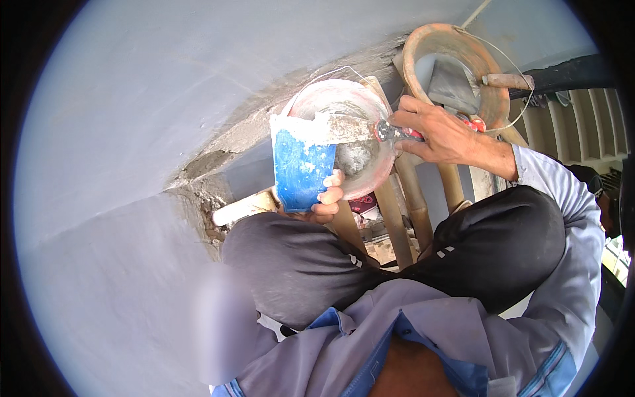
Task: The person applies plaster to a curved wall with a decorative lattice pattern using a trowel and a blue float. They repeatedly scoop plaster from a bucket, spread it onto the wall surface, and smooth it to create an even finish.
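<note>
Left fingers (329, 196) grip the blue board (303, 167) — by its lower-right edge.

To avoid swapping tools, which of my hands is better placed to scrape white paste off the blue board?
Right, probably: the right hand grips the scraper, its blade at the white paste. The left hand holds the blue board.
</note>
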Demonstrator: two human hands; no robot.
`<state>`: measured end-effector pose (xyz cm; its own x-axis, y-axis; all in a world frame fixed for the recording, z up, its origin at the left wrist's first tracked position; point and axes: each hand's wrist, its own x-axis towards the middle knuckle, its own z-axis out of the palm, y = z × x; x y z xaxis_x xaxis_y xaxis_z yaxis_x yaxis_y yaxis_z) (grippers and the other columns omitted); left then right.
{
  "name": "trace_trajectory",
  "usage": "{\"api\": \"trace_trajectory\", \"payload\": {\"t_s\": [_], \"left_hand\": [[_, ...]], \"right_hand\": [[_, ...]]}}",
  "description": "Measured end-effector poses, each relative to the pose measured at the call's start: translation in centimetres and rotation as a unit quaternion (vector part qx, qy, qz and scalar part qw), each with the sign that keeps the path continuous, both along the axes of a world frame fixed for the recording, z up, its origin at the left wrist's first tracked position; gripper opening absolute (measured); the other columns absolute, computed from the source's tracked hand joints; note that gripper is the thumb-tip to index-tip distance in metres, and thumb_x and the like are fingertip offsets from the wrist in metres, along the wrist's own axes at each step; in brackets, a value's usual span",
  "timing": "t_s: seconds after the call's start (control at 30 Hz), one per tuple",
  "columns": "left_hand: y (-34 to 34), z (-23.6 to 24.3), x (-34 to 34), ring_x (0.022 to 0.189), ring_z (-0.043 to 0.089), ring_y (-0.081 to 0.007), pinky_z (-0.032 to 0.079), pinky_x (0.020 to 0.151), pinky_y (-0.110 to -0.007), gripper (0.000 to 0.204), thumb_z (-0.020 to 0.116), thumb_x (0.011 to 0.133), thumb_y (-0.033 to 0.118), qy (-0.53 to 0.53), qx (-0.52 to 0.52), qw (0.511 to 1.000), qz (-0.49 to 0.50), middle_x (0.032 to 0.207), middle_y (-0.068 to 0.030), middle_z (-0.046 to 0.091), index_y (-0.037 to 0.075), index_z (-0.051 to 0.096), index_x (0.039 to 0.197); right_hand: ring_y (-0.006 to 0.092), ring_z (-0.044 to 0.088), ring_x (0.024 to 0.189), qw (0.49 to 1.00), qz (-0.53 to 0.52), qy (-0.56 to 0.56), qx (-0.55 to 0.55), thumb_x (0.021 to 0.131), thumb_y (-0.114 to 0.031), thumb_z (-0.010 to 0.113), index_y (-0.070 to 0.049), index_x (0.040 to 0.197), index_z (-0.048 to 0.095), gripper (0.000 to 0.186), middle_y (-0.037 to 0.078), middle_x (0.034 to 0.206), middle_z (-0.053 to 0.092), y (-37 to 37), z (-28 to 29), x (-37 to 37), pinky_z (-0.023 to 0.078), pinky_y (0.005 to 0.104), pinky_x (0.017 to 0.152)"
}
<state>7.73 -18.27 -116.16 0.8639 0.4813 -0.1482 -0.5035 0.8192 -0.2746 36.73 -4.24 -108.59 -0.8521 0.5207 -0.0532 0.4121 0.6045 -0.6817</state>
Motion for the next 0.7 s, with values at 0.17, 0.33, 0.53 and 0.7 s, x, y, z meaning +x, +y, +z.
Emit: {"api": "trace_trajectory", "payload": {"t_s": [0.17, 0.33, 0.53, 0.7], "left_hand": [[0.4, -0.7, 0.8, 0.059, 0.038, -0.0136, 0.031, 0.055, -0.026, 0.03, 0.054, 0.089, 0.03, -0.066, 0.001, 0.997, -0.036, 0.078, -0.0063, 0.044, 0.009, 0.04, 0.105], [0.5, -1.0, 1.5, 0.059, 0.038, -0.0136, 0.031, 0.055, -0.026, 0.03, 0.054, 0.089, 0.031, -0.085, 0.021, 0.995, -0.053, 0.077, -0.0055, 0.044, 0.009, 0.041, 0.105], [0.4, -1.1, 1.8, 0.06, 0.039, -0.0137, 0.031, 0.055, -0.026, 0.031, 0.054, 0.089, 0.032, -0.09, 0.032, 0.993, -0.067, 0.077, -0.0045, 0.043, 0.009, 0.042, 0.104], [0.7, -1.6, 1.4, 0.06, 0.039, -0.0137, 0.031, 0.055, -0.026, 0.031, 0.054, 0.088, 0.033, -0.103, 0.065, 0.989, -0.086, 0.076, -0.0037, 0.042, 0.009, 0.042, 0.104]], "right_hand": [[0.0344, 0.052, 0.09, 1.0, -0.006, 0.026, -0.012, 0.078, -0.014, 0.068, -0.002, 0.105, 0.053, 0.033, 0.014, 0.095, 0.046, 0.0, 0.6, -0.8, 0.043, 0.0429, 0.074], [0.0289, 0.051, 0.082, 0.997, -0.013, 0.072, 0.032, 0.077, -0.01, 0.07, 0.0, 0.106, 0.057, 0.034, 0.012, 0.089, 0.046, -0.4, 0.3, -0.4, 0.042, 0.0374, 0.07], [0.0328, 0.053, 0.084, 0.992, -0.059, 0.094, 0.056, 0.08, -0.015, 0.066, 0.0, 0.099, 0.058, 0.025, 0.014, 0.085, 0.05, 0.6, 2.3, 0.2, 0.043, 0.0407, 0.073], [0.0346, 0.058, 0.086, 0.996, -0.057, -0.004, 0.076, 0.083, -0.019, 0.062, 0.002, 0.095, 0.062, 0.025, 0.017, 0.088, 0.056, 0.8, 1.9, 1.4, 0.046, 0.0429, 0.075]]}}
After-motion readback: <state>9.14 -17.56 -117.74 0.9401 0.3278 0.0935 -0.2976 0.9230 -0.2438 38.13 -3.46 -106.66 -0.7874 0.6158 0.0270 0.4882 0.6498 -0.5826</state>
